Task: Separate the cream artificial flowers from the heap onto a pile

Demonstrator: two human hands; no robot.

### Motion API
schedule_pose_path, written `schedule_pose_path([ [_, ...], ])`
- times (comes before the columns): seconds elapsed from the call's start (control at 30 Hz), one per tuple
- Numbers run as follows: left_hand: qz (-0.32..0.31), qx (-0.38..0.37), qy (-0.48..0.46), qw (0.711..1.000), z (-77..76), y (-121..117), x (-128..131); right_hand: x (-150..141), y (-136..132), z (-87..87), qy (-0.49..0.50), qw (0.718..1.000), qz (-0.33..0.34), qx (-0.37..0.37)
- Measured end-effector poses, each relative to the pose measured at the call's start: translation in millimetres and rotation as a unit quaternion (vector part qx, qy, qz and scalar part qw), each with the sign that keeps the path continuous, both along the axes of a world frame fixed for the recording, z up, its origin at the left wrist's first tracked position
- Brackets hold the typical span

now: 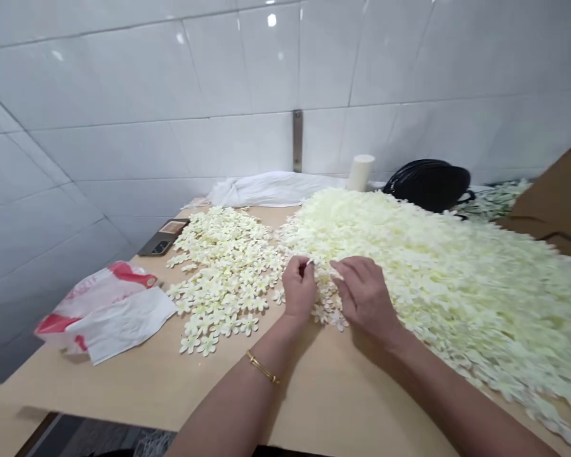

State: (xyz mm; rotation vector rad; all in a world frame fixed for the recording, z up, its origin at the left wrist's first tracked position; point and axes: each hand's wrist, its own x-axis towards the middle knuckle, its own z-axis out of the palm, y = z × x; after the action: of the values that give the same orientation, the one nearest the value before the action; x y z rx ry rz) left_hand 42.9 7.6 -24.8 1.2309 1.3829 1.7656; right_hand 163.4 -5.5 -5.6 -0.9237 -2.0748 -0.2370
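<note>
My left hand [301, 289] is closed in a pinch, and a tiny white bit shows at its fingertips, too small to name. Facing it, a short gap away, my right hand [365, 293] has its fingers bent and drawn together toward the thumb; what they hold, if anything, cannot be made out. Several loose artificial flowers [330, 314], pale with open petals, lie on the table between and below the hands. A large heap of pale yellow-green artificial flowers [438, 273] spreads to the right. To the left lies a smaller, flatter pile of cream flowers [219, 273].
On the table [137, 390], a red-and-white plastic packet [99, 311] and a phone [163, 238] lie at the left. White cloth [271, 188], a pale cylinder [360, 172] and a black pouch [428, 184] line the tiled wall. A cardboard box [552, 197] stands far right.
</note>
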Motion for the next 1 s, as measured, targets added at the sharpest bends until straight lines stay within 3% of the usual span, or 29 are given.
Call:
schedule_pose_path([
  [0.1,-0.047,0.002,-0.032,0.998,2.0,-5,2,-13,9,12.0,0.087,0.990,0.004,-0.109],
  [0.17,-0.078,0.006,-0.060,0.995,4.0,-8,2,-19,14,18.0,0.141,0.968,0.003,-0.208],
  [0.23,-0.101,0.005,-0.092,0.991,6.3,-8,3,-21,19,21.3,0.199,0.929,0.019,-0.313],
  [0.33,-0.141,-0.014,-0.146,0.979,9.9,-8,2,-19,24,23.5,0.287,0.848,0.086,-0.437],
  [0.4,-0.186,-0.035,-0.202,0.961,12.2,-7,2,-14,25,24.4,0.338,0.806,0.113,-0.472],
  [0.5,-0.261,-0.078,-0.285,0.919,14.8,-7,3,-6,24,24.2,0.389,0.768,0.119,-0.495],
  [0.6,-0.303,-0.097,-0.296,0.901,16.2,-8,5,1,20,19.6,0.399,0.776,0.104,-0.478],
  [0.7,-0.308,-0.087,-0.244,0.915,16.7,-10,7,6,15,11.8,0.380,0.815,0.072,-0.432],
  [0.87,-0.306,-0.101,-0.212,0.922,15.5,-14,10,6,11,8.0,0.339,0.846,0.043,-0.409],
  [0.93,-0.307,-0.104,-0.214,0.921,14.3,-14,11,4,11,9.5,0.337,0.845,0.045,-0.413],
  [1.0,-0.309,-0.108,-0.231,0.916,13.2,-13,11,3,11,10.3,0.357,0.825,0.072,-0.431],
])
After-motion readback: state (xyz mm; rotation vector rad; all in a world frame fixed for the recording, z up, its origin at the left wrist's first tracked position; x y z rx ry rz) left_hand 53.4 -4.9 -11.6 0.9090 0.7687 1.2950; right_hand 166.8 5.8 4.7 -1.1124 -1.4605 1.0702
